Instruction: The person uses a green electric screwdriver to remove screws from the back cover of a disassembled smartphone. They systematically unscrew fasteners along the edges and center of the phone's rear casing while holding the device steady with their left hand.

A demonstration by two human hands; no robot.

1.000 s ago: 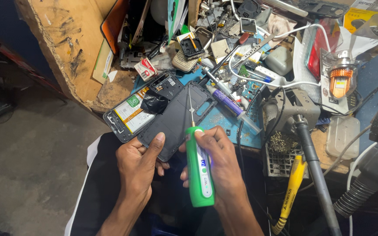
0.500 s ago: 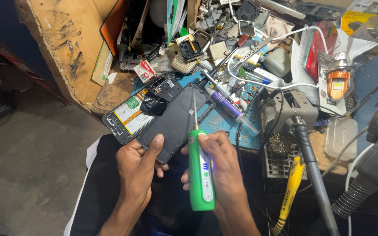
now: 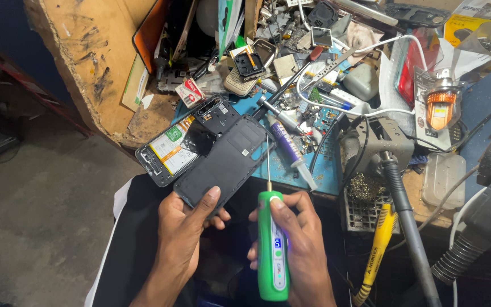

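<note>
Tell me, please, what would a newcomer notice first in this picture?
Probably the bright green electric screwdriver held upright in the right hand at the bottom centre. Just left of it, the left hand steadies a black phone back cover, with an opened phone beside it. Behind them lies a workbench crowded with parts and tools.

This is a phone repair workshop; the worn wooden bench [image 3: 92, 74] is heaped with loose phone parts [image 3: 291, 45] and cables; an opened phone [image 3: 186, 145] lies on a blue mat [image 3: 325, 165]; a soldering iron stand [image 3: 379, 142] and a hot-air hose [image 3: 478, 239] sit at the right.
</note>
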